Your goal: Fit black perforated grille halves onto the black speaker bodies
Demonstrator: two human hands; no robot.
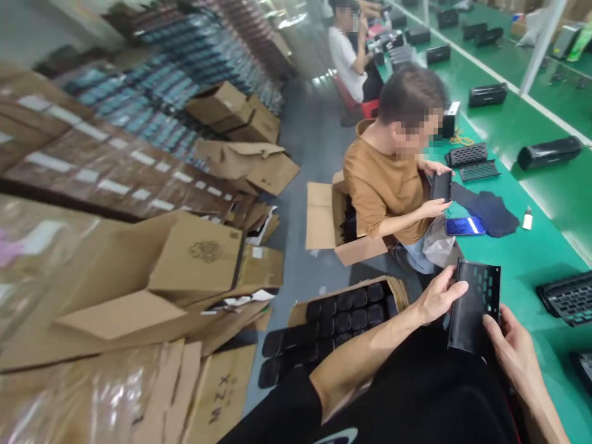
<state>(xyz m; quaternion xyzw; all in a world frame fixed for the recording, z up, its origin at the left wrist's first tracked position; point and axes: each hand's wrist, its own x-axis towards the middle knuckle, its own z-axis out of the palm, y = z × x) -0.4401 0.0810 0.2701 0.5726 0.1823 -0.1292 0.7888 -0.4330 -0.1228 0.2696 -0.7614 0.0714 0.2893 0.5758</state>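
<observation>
Shell (476, 305) is up over the lap, at the near side of the green table (513, 265). The left hand (439, 296) is closed narrow on its left side, thumb on top. The right hand (513, 342) holds its right side, thumb near the edge and fingers bent behind.

So picking it up is done, and putting it down is not. It looks whole, with rows of holes, and no other part can be seen joined to it. I can't tell if it is all done, or how much work is left on it.

Right of the shell lies a black part with holes (568, 296). Left of the shell, a box (400, 293) holds lots of black parts (342, 320), so it looks like there are many of them. Past the shell are a phone (465, 226) and a dark cloth (497, 216). Farther past it, a person in brown (382, 179) holds another black piece (441, 187), so that one is not put down yet
</observation>
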